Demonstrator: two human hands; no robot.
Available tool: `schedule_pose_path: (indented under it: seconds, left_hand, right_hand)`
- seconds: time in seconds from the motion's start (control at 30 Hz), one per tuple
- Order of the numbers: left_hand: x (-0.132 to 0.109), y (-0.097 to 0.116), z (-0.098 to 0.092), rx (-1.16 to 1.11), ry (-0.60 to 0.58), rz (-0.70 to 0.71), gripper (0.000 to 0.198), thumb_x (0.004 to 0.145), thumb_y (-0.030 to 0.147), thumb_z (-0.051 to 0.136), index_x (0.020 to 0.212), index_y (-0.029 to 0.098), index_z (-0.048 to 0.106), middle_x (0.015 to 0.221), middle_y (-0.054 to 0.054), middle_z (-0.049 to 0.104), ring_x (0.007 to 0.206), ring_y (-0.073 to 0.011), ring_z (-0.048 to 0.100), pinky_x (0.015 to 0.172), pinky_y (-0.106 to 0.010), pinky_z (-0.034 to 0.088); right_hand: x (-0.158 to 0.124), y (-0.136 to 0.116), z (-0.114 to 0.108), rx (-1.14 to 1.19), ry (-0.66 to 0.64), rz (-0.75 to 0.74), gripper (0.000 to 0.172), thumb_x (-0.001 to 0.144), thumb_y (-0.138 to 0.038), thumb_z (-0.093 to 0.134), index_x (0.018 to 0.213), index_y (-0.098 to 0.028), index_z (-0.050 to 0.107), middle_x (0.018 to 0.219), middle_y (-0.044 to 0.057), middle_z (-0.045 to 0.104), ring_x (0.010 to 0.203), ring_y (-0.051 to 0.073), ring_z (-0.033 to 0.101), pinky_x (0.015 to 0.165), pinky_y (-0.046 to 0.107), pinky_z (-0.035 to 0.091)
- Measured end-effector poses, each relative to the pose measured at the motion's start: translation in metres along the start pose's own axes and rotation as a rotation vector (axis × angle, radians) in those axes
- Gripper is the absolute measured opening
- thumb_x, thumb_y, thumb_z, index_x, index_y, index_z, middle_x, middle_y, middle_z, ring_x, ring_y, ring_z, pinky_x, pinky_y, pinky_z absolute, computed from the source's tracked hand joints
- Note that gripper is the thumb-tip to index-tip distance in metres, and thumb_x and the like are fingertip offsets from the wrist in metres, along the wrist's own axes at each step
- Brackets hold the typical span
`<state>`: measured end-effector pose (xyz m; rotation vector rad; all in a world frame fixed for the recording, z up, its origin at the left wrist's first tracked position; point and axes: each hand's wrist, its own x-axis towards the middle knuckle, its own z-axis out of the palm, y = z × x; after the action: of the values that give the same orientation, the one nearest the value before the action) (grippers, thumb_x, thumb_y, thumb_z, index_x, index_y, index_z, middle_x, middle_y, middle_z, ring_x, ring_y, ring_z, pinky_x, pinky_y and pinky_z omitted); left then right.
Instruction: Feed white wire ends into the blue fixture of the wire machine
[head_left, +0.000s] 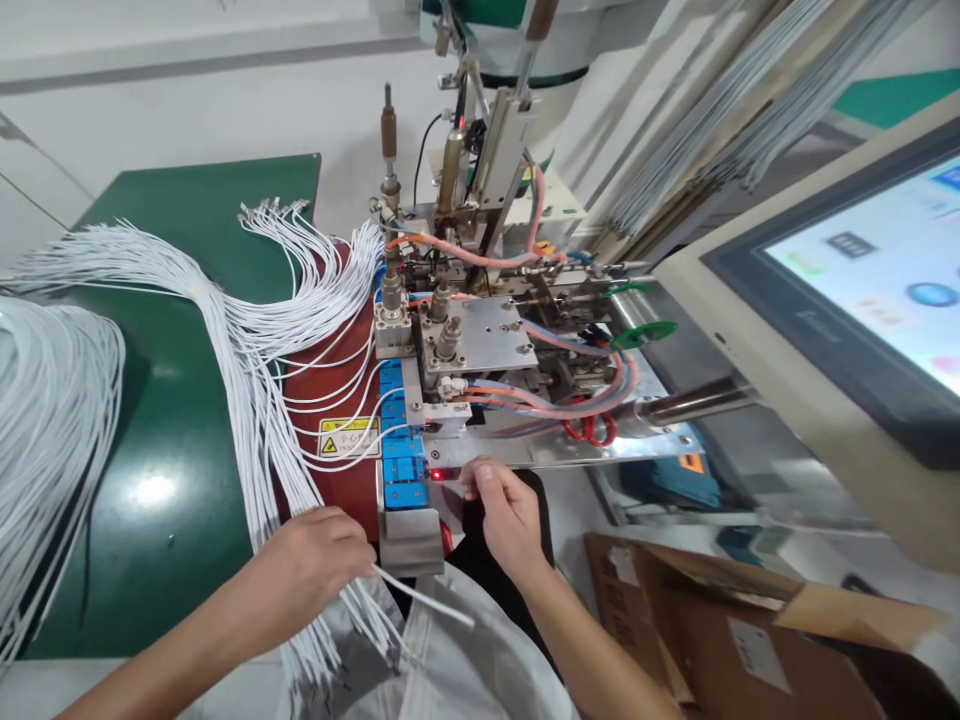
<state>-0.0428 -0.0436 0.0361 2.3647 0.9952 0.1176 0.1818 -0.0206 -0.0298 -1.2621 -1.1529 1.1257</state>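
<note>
My left hand [319, 560] is closed on a white cable [427, 597], whose free end sticks out to the right past my fingertips. Below and behind that hand hangs a thick bundle of white cables [236, 410], spread over the table's edge. My right hand [506, 510] has its fingers curled together just below the machine's metal plate [517, 450]; whatever they may hold is hidden. Between the hands stands a row of blue cable holders [405, 470] with several white cables leading into it. A small red light [437, 475] glows beside the holders, left of my right fingertips.
The machine [480, 330], with pneumatic cylinders and orange hoses, rises ahead. A touchscreen [877, 270] leans in from the right, above an open cardboard box [720, 640]. A second cable coil [52, 430] lies on the green table [172, 560]. A yellow warning label [349, 437] sits near the holders.
</note>
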Motion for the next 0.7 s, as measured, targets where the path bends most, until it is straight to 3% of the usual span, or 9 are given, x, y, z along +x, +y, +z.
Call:
schedule_pose_path:
  seconds: [0.13,0.2,0.27,0.37,0.43,0.5,0.6,0.7]
  left_hand:
    - [0.003,0.002,0.009,-0.048,0.242,-0.109,0.019,0.090,0.020,0.041,0.094,0.020,0.060,0.084,-0.003,0.065,0.076,-0.0144,0.059,0.070,-0.026,0.047]
    - [0.008,0.005,0.015,-0.064,0.315,-0.171,0.021,0.089,0.019,0.040,0.100,0.019,0.059,0.086,-0.005,0.065,0.077,-0.0149,0.060,0.071,-0.027,0.048]
    - [0.015,0.011,0.020,-0.070,0.341,-0.211,0.025,0.089,0.019,0.039,0.103,0.019,0.059,0.085,-0.005,0.065,0.076,-0.0154,0.060,0.071,-0.028,0.049]
    - [0.031,0.023,0.026,-0.163,0.388,-0.229,0.028,0.089,0.020,0.039,0.109,0.021,0.058,0.093,-0.007,0.065,0.082,-0.0166,0.061,0.075,-0.029,0.049]
    - [0.042,0.031,0.029,-0.316,0.398,-0.247,0.033,0.088,0.022,0.042,0.119,0.022,0.052,0.100,-0.006,0.065,0.087,-0.0165,0.061,0.079,-0.029,0.049]
    - [0.052,0.037,0.032,-0.511,0.394,-0.322,0.037,0.086,0.024,0.046,0.122,0.022,0.050,0.093,-0.004,0.066,0.080,-0.0144,0.062,0.074,-0.025,0.050]
    - [0.060,0.039,0.035,-0.759,0.421,-0.461,0.031,0.082,0.024,0.052,0.113,0.019,0.056,0.076,-0.001,0.066,0.065,-0.0116,0.060,0.064,-0.022,0.050]
    - [0.061,0.038,0.037,-0.875,0.460,-0.522,0.021,0.079,0.024,0.055,0.098,0.018,0.062,0.070,0.000,0.066,0.060,-0.0115,0.059,0.060,-0.021,0.050]
  right_hand:
    - [-0.012,-0.006,-0.001,0.231,-0.123,0.062,0.047,0.083,-0.054,0.040,0.070,-0.016,0.066,0.055,0.004,0.056,0.050,0.015,0.051,0.049,0.028,0.042]
    - [-0.016,-0.009,-0.002,0.400,-0.099,0.116,0.056,0.081,-0.061,0.034,0.073,-0.016,0.066,0.052,0.004,0.056,0.047,0.016,0.052,0.045,0.029,0.042]
    - [-0.018,-0.010,-0.003,0.471,-0.016,0.134,0.051,0.077,-0.062,0.042,0.074,-0.017,0.066,0.054,0.004,0.057,0.047,0.016,0.053,0.045,0.030,0.044]
    - [-0.019,-0.011,-0.002,0.336,0.023,0.127,0.028,0.075,-0.046,0.058,0.075,-0.019,0.066,0.058,0.003,0.061,0.050,0.015,0.055,0.049,0.029,0.047]
    - [-0.018,-0.011,-0.001,0.194,-0.053,0.091,0.019,0.075,-0.037,0.061,0.074,-0.020,0.068,0.063,0.003,0.064,0.058,0.016,0.058,0.055,0.029,0.048]
    - [-0.018,-0.010,0.001,0.131,-0.105,0.054,0.018,0.076,-0.035,0.061,0.075,-0.020,0.070,0.070,0.005,0.065,0.066,0.017,0.060,0.061,0.029,0.049]
    - [-0.019,-0.008,0.002,0.209,-0.056,0.080,0.024,0.082,-0.037,0.052,0.083,-0.021,0.069,0.074,0.004,0.064,0.061,0.014,0.058,0.057,0.027,0.048]
    - [-0.018,-0.015,0.003,0.172,-0.034,0.038,0.016,0.079,-0.030,0.056,0.077,-0.020,0.068,0.074,0.004,0.062,0.063,0.014,0.058,0.058,0.026,0.048]
